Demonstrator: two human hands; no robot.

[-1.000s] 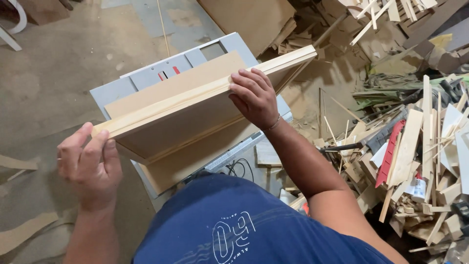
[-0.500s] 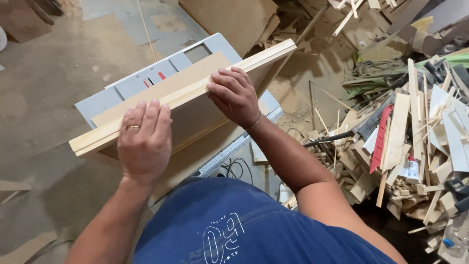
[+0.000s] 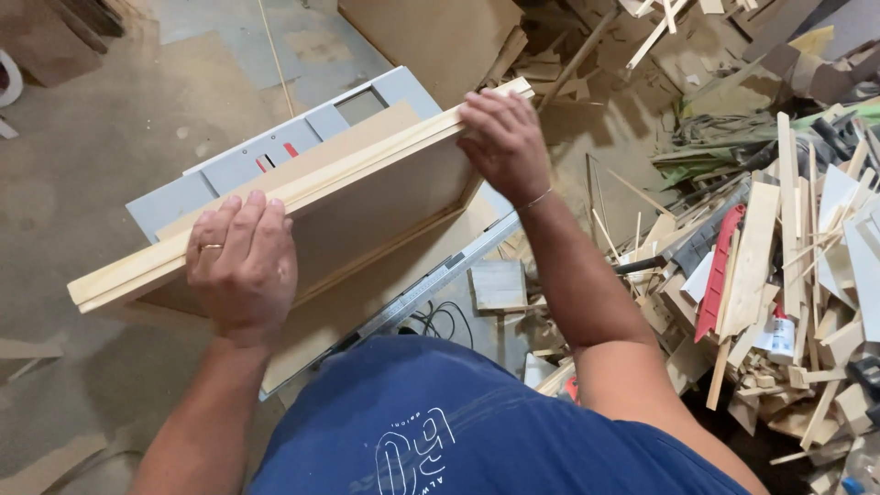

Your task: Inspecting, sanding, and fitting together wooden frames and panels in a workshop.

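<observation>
Pale wooden frame (image 3: 367, 197) on edge atop grey table saw (image 3: 229, 170)

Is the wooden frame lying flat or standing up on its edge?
On its edge: the frame stands on the saw table, both hands on top.

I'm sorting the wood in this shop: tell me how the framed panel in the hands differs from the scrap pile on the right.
The framed panel is one assembled piece, a flat board edged with pale strips; the scrap pile is many loose offcuts. The panel is gripped by the left hand and right hand over the grey saw table; the pile lies untouched on the floor. The panel has straight, aligned edges; the scraps point every way. Both are light-coloured wood.
</observation>
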